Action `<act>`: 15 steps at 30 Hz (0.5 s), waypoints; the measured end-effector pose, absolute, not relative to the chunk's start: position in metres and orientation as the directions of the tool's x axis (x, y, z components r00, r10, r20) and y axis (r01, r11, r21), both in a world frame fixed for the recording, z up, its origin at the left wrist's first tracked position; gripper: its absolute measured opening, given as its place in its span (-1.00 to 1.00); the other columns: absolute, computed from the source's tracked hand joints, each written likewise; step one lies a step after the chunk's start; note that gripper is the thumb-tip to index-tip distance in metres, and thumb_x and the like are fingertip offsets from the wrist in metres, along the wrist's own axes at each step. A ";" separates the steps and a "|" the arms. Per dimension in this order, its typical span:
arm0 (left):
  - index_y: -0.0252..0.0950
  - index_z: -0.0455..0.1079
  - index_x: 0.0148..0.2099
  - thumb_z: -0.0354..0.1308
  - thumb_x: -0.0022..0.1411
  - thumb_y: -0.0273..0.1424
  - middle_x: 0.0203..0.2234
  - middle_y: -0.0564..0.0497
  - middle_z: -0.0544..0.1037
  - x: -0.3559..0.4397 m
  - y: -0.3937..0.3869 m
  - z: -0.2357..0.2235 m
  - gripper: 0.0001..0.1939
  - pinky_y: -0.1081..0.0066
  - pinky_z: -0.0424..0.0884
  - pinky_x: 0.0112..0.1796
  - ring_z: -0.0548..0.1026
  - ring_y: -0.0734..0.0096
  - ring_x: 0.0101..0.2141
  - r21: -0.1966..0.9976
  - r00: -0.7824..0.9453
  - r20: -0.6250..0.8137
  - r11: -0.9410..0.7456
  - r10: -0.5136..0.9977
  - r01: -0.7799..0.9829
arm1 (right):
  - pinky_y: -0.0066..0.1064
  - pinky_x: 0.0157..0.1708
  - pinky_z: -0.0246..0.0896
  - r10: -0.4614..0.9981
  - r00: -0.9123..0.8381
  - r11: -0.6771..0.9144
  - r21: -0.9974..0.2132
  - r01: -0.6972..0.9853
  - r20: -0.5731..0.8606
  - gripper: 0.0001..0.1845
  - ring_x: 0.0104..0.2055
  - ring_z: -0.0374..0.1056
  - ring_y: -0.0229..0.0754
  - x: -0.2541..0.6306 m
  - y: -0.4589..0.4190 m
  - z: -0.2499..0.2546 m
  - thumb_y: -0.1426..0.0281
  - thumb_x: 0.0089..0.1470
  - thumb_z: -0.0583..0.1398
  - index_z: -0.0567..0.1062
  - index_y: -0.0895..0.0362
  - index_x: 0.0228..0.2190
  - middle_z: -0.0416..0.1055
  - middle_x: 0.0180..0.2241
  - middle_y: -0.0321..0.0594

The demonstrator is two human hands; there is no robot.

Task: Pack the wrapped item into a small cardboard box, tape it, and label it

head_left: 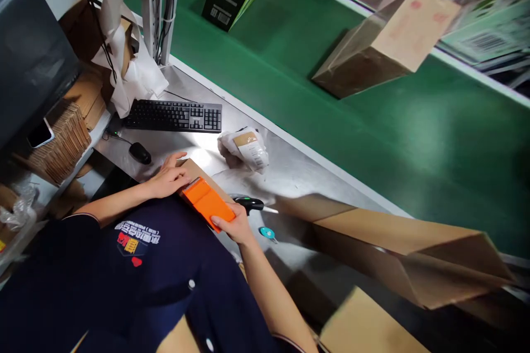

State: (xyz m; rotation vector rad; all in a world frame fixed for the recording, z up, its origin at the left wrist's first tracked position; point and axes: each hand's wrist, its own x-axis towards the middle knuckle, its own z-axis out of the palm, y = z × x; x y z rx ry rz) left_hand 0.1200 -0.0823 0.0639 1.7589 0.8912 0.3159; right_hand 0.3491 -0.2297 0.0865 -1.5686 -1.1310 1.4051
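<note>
A small brown cardboard box (pixel 191 168) lies on the steel table (pixel 290 171) close in front of me. A flat orange item (pixel 207 203) lies along its top. My left hand (pixel 169 177) curls over the box's far end, thumb on one side and fingers on the other. My right hand (pixel 234 224) grips the near end of the orange item, fingers wrapped round its edge. A black handheld scanner (pixel 250 205) and a small blue tool (pixel 267 233) lie just beyond my right hand.
A black keyboard (pixel 174 116) and mouse (pixel 139 153) sit at the left, a white plastic parcel (pixel 247 149) beside them. A long open cardboard box (pixel 397 253) lies at right. Behind runs a green conveyor (pixel 290 77) carrying a brown box (pixel 385 44). Flat cartons (pixel 62 143) are stacked left.
</note>
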 end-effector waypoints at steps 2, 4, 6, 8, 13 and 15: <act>-0.20 0.53 -0.36 0.13 0.44 -0.11 0.38 -0.21 0.34 0.125 -0.087 0.065 -0.62 -0.19 0.29 0.42 0.30 -0.13 0.42 0.908 0.695 -0.160 -0.172 0.701 0.383 | -0.30 -0.57 0.19 0.937 0.016 -0.346 -0.927 0.143 -0.348 -0.42 -0.54 0.19 -0.17 0.347 -0.231 0.089 -0.16 -0.13 0.43 0.45 0.04 -0.64 0.31 -0.62 -0.26; -0.21 0.54 -0.34 0.11 0.45 -0.13 0.35 -0.21 0.37 0.124 -0.083 0.067 -0.62 -0.18 0.27 0.42 0.31 -0.11 0.39 0.880 0.690 -0.088 -0.269 0.719 0.393 | -0.34 -0.58 0.17 0.927 0.025 -0.374 -0.916 0.147 -0.374 -0.43 -0.55 0.17 -0.20 0.345 -0.231 0.095 -0.16 -0.12 0.44 0.47 0.05 -0.62 0.31 -0.63 -0.29; -0.21 0.56 -0.32 0.14 0.43 -0.18 0.34 -0.18 0.40 0.118 -0.070 0.067 -0.68 -0.22 0.19 0.42 0.31 -0.13 0.37 0.813 0.662 -0.025 -0.370 0.749 0.450 | -0.36 -0.59 0.15 0.898 0.047 -0.438 -0.886 0.154 -0.437 -0.46 -0.55 0.17 -0.21 0.344 -0.230 0.103 -0.14 -0.09 0.44 0.52 0.06 -0.57 0.34 -0.61 -0.29; -0.22 0.56 -0.32 0.18 0.40 -0.21 0.30 -0.16 0.43 0.109 -0.050 0.062 -0.72 -0.26 0.17 0.39 0.36 -0.13 0.31 0.745 0.603 -0.009 -0.397 0.798 0.536 | -0.35 -0.58 0.17 0.860 0.063 -0.510 -0.845 0.160 -0.507 -0.48 -0.53 0.20 -0.20 0.345 -0.228 0.111 -0.13 -0.07 0.45 0.59 0.08 -0.50 0.41 -0.56 -0.25; -0.25 0.46 -0.40 0.19 0.37 -0.20 0.15 -0.14 0.43 0.081 -0.002 0.038 -0.69 -0.06 0.40 0.20 0.50 0.12 0.01 0.750 0.497 -0.164 -0.220 0.852 0.623 | -0.36 -0.56 0.14 0.812 0.045 -0.581 -0.798 0.163 -0.582 -0.45 -0.54 0.20 -0.22 0.350 -0.226 0.114 -0.14 -0.08 0.44 0.57 0.11 -0.53 0.43 -0.55 -0.25; -0.22 0.43 -0.41 0.17 0.37 -0.16 0.08 -0.12 0.44 0.072 0.004 0.028 -0.67 0.05 0.45 0.15 0.50 0.18 -0.04 0.790 0.525 -0.186 -0.191 0.831 0.582 | -0.37 -0.57 0.06 0.806 0.041 -0.589 -0.791 0.168 -0.591 -0.43 -0.56 0.16 -0.25 0.350 -0.225 0.110 -0.14 -0.09 0.44 0.52 0.10 -0.57 0.38 -0.59 -0.28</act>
